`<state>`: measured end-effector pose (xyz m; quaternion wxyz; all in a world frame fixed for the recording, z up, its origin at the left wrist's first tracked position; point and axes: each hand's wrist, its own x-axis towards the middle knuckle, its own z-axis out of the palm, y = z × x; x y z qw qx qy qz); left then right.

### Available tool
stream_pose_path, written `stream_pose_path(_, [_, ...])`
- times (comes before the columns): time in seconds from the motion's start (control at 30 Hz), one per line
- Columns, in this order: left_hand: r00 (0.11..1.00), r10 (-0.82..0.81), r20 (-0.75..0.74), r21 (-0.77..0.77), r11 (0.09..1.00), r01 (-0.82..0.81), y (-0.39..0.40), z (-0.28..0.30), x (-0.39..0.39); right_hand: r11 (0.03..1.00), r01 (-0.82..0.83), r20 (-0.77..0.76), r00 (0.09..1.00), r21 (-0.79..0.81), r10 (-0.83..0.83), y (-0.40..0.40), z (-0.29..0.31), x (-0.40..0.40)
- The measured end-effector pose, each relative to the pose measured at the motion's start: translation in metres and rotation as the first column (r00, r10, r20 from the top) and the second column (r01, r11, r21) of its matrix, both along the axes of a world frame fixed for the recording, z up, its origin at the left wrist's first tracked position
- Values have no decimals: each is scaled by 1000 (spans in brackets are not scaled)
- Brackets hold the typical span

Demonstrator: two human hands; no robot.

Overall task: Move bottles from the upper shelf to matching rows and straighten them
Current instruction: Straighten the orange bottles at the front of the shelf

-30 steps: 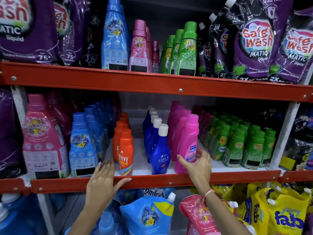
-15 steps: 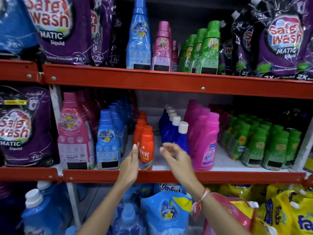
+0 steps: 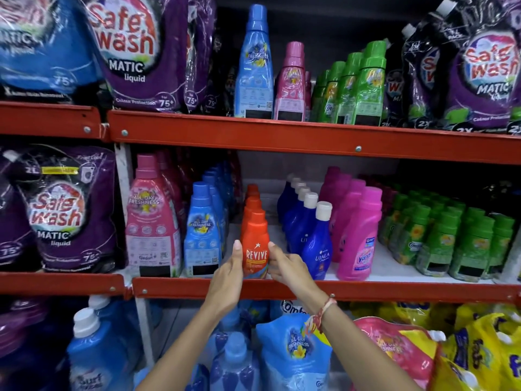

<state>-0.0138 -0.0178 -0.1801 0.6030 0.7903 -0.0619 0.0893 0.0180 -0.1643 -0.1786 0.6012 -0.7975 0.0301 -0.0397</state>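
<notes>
An orange Revive bottle (image 3: 254,240) stands upright at the front of its row on the middle shelf (image 3: 366,290). My left hand (image 3: 229,273) presses its left side and my right hand (image 3: 284,266) its right side, so both hold it between them. On the upper shelf (image 3: 310,136) stand a tall blue bottle (image 3: 255,66), a pink bottle (image 3: 291,83) and a row of green bottles (image 3: 366,86). The middle shelf has rows of large pink bottles (image 3: 152,221), blue bottles (image 3: 201,230), dark blue Ujala bottles (image 3: 317,244), pink Vanish bottles (image 3: 359,235) and green bottles (image 3: 473,241).
Purple Safe Wash pouches (image 3: 141,52) fill the upper left, upper right and the left bay. Below the middle shelf sit blue refill pouches (image 3: 296,351), blue bottles, a pink pouch (image 3: 394,351) and yellow pouches (image 3: 485,348). A white upright (image 3: 124,176) divides the bays.
Both hands moved left along the middle shelf, away from the pink and Ujala bottles, and closed in on the front orange Revive bottle. My view shifted left.
</notes>
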Motion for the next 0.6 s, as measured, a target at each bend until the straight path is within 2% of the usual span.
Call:
stream_pose_path(0.23, [1000, -29, 7, 56, 998, 29, 4, -3, -4, 998, -37, 21, 999, -58, 38, 1, 5, -14])
stream_pose_path(0.33, [996, 54, 72, 62, 996, -59, 0, -2, -15, 994, -12, 132, 991, -105, 26, -2, 15, -36])
stream_pose_path(0.4, [961, 187, 203, 76, 976, -206, -3, -2, -24, 991, 74, 252, 967, -108, -45, -13, 18, -50])
stream_pose_path(0.47, [901, 260, 348, 27, 958, -287, -7, -3, -32, 981, 188, 373, 915, -54, -155, -28, 18, -61])
stream_pose_path(0.53, [893, 251, 374, -5, 963, -269, -15, -5, -35, 954, 298, 450, 848, 33, -281, -46, 14, -64])
stream_pose_path(0.6, [930, 188, 316, 8, 980, -201, -29, -5, -35, 929, 364, 455, 818, 64, -352, -64, 13, -61])
